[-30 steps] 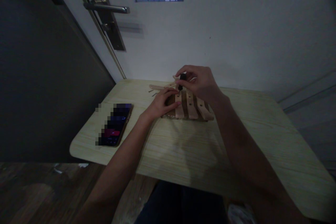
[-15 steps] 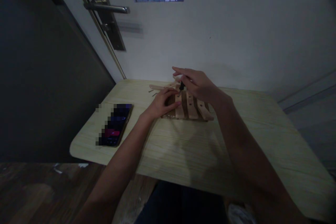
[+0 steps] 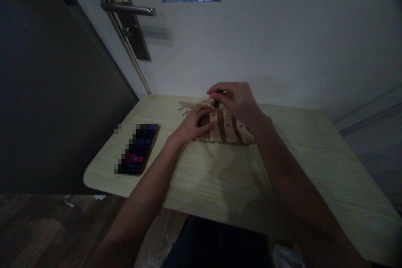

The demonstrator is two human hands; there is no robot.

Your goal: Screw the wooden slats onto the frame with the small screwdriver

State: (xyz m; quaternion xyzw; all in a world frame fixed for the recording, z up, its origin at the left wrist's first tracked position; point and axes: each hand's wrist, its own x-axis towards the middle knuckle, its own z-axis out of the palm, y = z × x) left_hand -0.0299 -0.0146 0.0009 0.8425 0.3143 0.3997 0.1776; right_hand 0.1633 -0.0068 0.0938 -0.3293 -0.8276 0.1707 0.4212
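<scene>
My right hand [image 3: 235, 98] is closed around the black handle of a screwdriver [image 3: 216, 104], which points down at a pale wooden piece [image 3: 215, 133]. With thumb and fingers, my left hand [image 3: 194, 123] grips that same piece at its left side, close to the screwdriver's tip. Whether a screw sits under the tip is too small to tell. To the right lie two more shaped wooden pieces, a middle one [image 3: 230, 130] and a right one [image 3: 245, 133], both with dark holes. All three rest across a brown base [image 3: 204, 138], partly hidden by my hands.
Thin wooden strips [image 3: 188, 104] and several screws [image 3: 181, 111] lie behind my left hand. A phone [image 3: 140, 148] lies on the left of the pale table [image 3: 201, 180]. A white door with a metal handle [image 3: 128, 9] stands directly behind the table.
The fingers of my right hand were stretched out over the screwdriver and are now curled around its handle. My left hand and the wooden pieces have stayed in place.
</scene>
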